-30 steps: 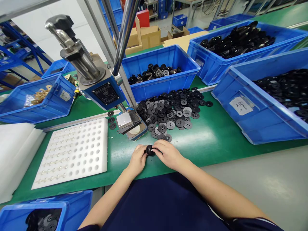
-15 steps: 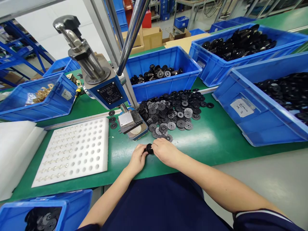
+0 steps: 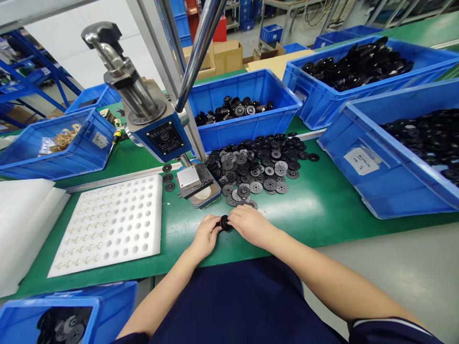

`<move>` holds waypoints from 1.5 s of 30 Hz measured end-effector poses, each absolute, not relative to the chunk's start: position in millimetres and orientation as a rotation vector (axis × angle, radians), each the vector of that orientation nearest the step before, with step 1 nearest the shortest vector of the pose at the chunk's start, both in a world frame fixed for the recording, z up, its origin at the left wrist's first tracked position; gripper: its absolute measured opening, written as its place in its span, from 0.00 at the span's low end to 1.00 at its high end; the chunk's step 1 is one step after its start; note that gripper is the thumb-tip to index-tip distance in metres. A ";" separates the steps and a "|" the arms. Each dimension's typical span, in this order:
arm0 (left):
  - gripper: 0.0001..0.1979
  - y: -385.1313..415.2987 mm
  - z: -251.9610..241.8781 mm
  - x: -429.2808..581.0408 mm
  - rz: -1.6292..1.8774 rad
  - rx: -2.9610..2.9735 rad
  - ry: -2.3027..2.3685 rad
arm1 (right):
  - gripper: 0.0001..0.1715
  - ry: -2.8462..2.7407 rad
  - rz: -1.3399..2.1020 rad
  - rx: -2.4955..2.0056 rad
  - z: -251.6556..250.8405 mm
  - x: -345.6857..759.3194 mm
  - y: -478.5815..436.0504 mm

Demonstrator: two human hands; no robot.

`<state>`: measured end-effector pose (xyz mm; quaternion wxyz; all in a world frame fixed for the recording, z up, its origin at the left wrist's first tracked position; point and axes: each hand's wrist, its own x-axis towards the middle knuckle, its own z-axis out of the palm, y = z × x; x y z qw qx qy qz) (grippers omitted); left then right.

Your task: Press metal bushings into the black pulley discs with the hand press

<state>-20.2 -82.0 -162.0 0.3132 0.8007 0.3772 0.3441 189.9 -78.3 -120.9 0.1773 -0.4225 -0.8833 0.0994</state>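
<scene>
Left hand [image 3: 207,235]: fingers and thumb pinching a small black round part [image 3: 225,223] from its left side. Right hand [image 3: 251,224]: fingertips drawn together on the same part from its right side; exact finger contact partly hidden. Part is held between both hands near the front edge of the green tabletop [image 3: 297,224]; cannot tell whether it touches the surface. Just beyond the hands, a loose heap of dark flat discs [image 3: 256,187] lies spread on the tabletop. To the heap's left, a blue hand press [image 3: 161,136] with a metal block over its base. Further left, a white foam tray [image 3: 157,239], small pale pieces seated in its left-hand portion, round holes visible at right
</scene>
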 end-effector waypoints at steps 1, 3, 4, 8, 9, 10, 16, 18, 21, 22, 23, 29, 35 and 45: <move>0.10 -81.2 -161.5 -21.0 0.885 2.103 0.992 | 0.07 -2.551 0.260 -1.183 -119.5 189.7 -77.2; 0.10 -79.3 -159.6 -23.4 0.820 2.075 1.009 | 0.08 -2.629 0.234 -1.161 -116.6 189.0 -75.9; 0.09 -78.4 -158.1 -24.7 0.786 2.057 1.022 | 0.08 -2.652 0.225 -1.154 -115.4 188.5 -75.6; 0.08 -76.1 -151.0 -28.2 0.697 1.972 1.032 | 0.08 -2.640 0.223 -1.140 -115.1 187.3 -76.4; 0.08 -75.8 -149.6 -28.5 0.690 1.950 1.030 | 0.07 -2.613 0.244 -1.139 -116.0 187.6 -76.9; 0.08 -75.7 -148.7 -28.6 0.687 1.933 1.029 | 0.07 -2.578 0.271 -1.144 -117.1 188.2 -77.5; 0.10 -76.5 -147.7 -27.9 0.678 1.880 1.049 | 0.10 -2.339 0.386 -1.227 -119.7 196.3 -83.0; 0.10 -76.8 -147.7 -28.0 0.661 1.871 1.061 | 0.13 -2.284 0.438 -1.243 -120.1 199.1 -84.9; 0.11 -77.1 -148.3 -27.5 0.666 1.865 1.056 | 0.14 -2.214 0.548 -1.289 -122.3 200.3 -88.2; 0.11 -77.3 -148.7 -27.0 0.672 1.867 1.051 | 0.13 -2.199 0.583 -1.308 -123.0 199.4 -89.5; 0.11 -77.6 -149.3 -26.5 0.681 1.872 1.047 | 0.12 -2.194 0.616 -1.328 -123.1 197.8 -91.0; 0.11 -80.8 -150.6 -21.8 0.756 1.921 1.059 | 0.26 -2.391 0.773 -1.407 -104.5 184.1 -94.2; 0.18 -84.8 -151.3 -17.8 0.832 1.919 1.086 | 0.13 -2.420 0.557 -1.523 -61.8 215.8 -36.6; 0.14 -82.0 -177.8 -22.8 0.874 1.962 1.056 | 0.35 -1.688 -0.008 -1.626 -41.4 269.5 74.2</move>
